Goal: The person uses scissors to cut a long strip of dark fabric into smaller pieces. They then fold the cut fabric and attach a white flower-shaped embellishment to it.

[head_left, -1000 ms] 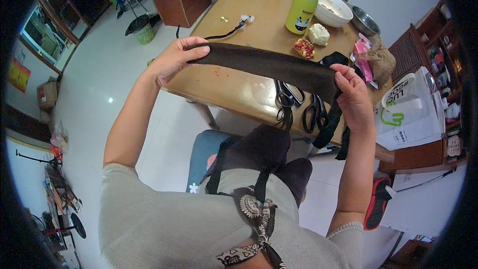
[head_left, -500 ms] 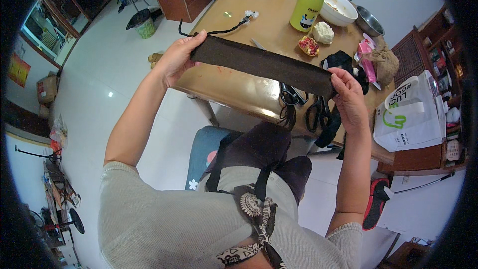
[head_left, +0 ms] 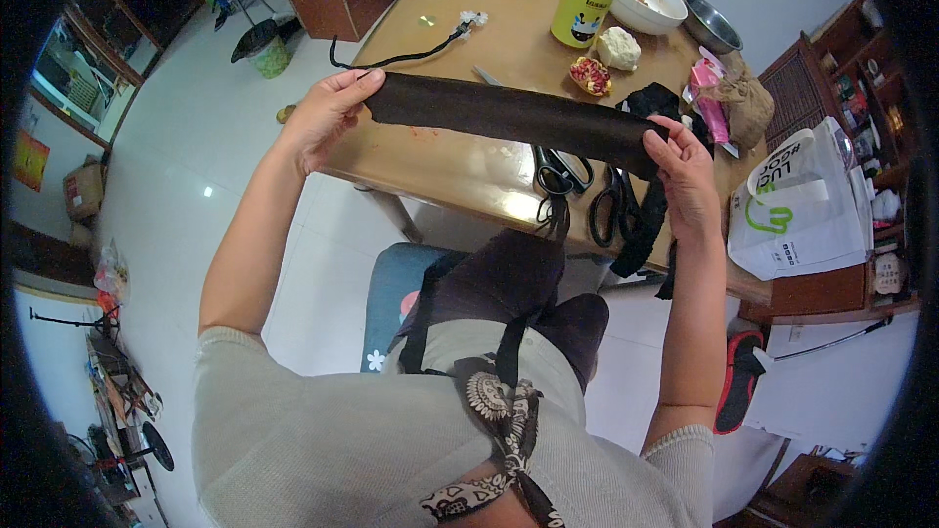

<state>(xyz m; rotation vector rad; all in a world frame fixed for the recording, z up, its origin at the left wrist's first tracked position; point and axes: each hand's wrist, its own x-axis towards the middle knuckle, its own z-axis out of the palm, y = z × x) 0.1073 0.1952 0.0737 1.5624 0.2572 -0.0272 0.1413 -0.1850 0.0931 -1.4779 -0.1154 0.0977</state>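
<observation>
A strip of dark brown-black fabric is stretched between my two hands above the near edge of the table. My left hand pinches its left end, thumb on top. At the other end my right hand grips the fabric between thumb and fingers. Below the strip, two pairs of black-handled scissors lie at the table edge: one pair near the middle, another pair closer to my right hand. Black cloth lies partly hidden behind the strip's right end. A black cord lies beyond my left hand.
On the wooden table stand a yellow-green jar, a white bowl, a steel bowl and an opened pomegranate. A white bag is at the right. A blue patterned stool is beneath me.
The fabric strip is pulled straighter and wider, and my left hand has shifted left. The whole view has also moved slightly.
</observation>
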